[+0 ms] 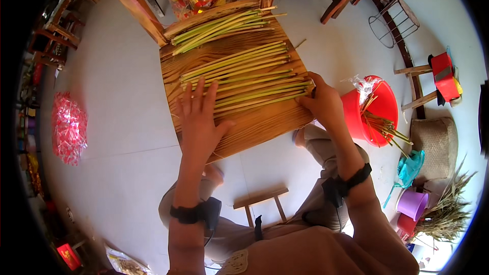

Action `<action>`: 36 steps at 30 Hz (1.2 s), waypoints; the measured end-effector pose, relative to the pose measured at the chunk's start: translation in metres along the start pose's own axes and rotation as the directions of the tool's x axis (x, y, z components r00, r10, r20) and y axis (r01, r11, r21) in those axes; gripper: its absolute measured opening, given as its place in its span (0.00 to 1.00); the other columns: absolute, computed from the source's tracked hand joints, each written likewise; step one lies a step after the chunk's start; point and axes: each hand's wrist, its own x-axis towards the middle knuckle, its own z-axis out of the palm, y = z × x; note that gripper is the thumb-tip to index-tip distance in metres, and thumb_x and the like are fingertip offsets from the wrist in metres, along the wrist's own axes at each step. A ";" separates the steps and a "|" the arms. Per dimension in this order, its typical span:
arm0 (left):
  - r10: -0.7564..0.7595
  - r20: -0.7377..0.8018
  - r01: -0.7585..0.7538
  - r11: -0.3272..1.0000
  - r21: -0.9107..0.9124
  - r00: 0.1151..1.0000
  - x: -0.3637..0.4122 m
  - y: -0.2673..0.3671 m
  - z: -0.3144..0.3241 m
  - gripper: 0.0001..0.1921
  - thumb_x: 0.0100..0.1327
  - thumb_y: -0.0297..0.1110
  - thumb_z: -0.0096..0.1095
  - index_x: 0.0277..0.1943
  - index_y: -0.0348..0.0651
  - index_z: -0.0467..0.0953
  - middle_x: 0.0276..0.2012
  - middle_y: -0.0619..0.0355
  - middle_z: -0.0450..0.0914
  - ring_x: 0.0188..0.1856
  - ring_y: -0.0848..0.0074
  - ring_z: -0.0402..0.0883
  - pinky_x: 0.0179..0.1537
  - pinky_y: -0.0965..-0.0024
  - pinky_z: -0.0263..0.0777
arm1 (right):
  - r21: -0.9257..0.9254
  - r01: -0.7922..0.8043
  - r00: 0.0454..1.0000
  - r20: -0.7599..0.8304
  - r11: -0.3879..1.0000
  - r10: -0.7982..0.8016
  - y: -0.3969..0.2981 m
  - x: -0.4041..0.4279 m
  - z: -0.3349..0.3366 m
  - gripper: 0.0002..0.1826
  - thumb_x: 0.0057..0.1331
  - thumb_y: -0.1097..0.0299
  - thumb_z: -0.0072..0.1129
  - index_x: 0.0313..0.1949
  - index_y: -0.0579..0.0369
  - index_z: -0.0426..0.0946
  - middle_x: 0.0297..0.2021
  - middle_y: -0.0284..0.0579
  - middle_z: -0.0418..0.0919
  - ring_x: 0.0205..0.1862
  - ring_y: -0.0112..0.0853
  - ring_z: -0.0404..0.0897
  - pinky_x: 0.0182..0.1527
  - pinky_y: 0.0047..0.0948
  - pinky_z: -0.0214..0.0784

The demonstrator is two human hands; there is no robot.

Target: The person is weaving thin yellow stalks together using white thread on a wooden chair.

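Observation:
Greenish-yellow plant stalks [252,93] lie side by side across the wooden seat [263,120] of a chair before me. My left hand [198,116] is spread flat with fingers apart, its fingertips over the left ends of these stalks. At the seat's right edge, my right hand [324,101] has its thumb by the stalks' right ends. Its fingers are partly hidden, so I cannot tell whether it grips anything. A second group of stalks [221,30], some crossing one another, rests farther back on the seat, near the chair's backrest.
To the right stands a red bucket [351,112] holding cut stalks [384,126] and clear plastic. Beyond it are a woven cushion [433,149], a teal bag [410,168] and a purple bucket [412,203]. A pink-and-white patterned bag [69,128] sits on the floor at left.

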 end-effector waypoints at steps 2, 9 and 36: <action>-0.008 0.010 0.008 1.000 -0.004 1.000 0.007 0.002 0.003 0.48 0.50 0.47 0.78 0.73 0.52 0.59 0.74 0.51 0.59 0.76 0.49 0.50 0.71 0.36 0.44 | -0.022 0.011 0.999 -0.032 1.000 -0.012 -0.002 0.008 0.000 0.35 0.54 0.58 0.70 0.62 0.42 0.69 0.35 0.48 0.85 0.40 0.46 0.84 0.42 0.43 0.74; -0.081 0.022 0.080 0.995 0.055 0.996 0.030 -0.010 0.016 0.47 0.54 0.48 0.75 0.74 0.51 0.57 0.73 0.50 0.61 0.75 0.48 0.52 0.71 0.34 0.42 | -0.003 0.030 0.997 -0.068 1.000 -0.030 -0.018 0.026 0.011 0.31 0.57 0.57 0.68 0.59 0.45 0.67 0.34 0.50 0.84 0.39 0.49 0.83 0.40 0.46 0.74; 0.049 0.112 -0.066 0.985 0.158 0.992 0.071 0.023 0.057 0.49 0.64 0.71 0.49 0.76 0.41 0.53 0.78 0.53 0.47 0.79 0.58 0.41 0.73 0.37 0.26 | 0.415 0.036 0.993 -0.115 0.909 0.013 -0.012 0.012 -0.007 0.22 0.65 0.61 0.62 0.53 0.62 0.73 0.20 0.36 0.72 0.21 0.24 0.67 0.27 0.28 0.62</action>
